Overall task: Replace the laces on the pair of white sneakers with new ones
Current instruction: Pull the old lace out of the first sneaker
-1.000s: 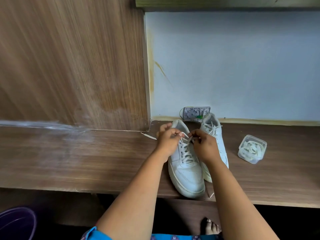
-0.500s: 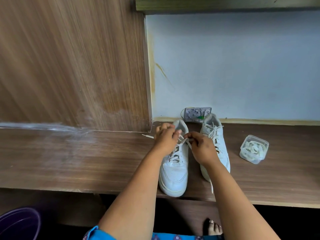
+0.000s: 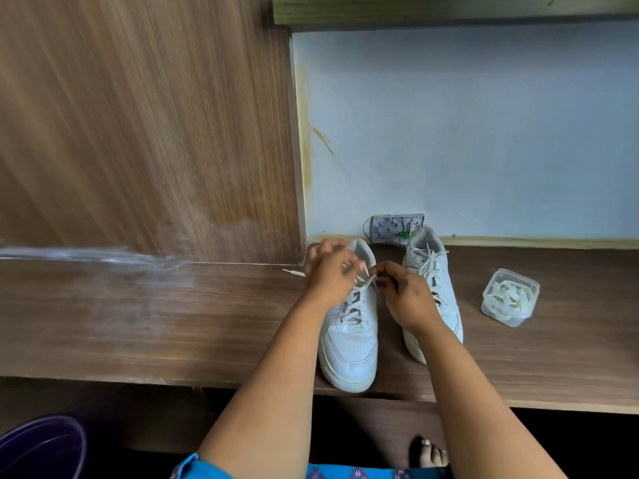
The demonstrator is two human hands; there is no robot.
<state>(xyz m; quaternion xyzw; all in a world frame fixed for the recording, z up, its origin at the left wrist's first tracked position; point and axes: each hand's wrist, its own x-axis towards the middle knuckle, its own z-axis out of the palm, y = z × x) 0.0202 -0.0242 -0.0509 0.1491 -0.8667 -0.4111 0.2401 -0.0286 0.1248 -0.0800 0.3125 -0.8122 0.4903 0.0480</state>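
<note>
Both hands at top of left sneaker on shelf: left hand and right hand each pinch its lace. Right sneaker just beside, laced. Tub of laces right, apart.

Wooden shelf, pale blue wall
</note>
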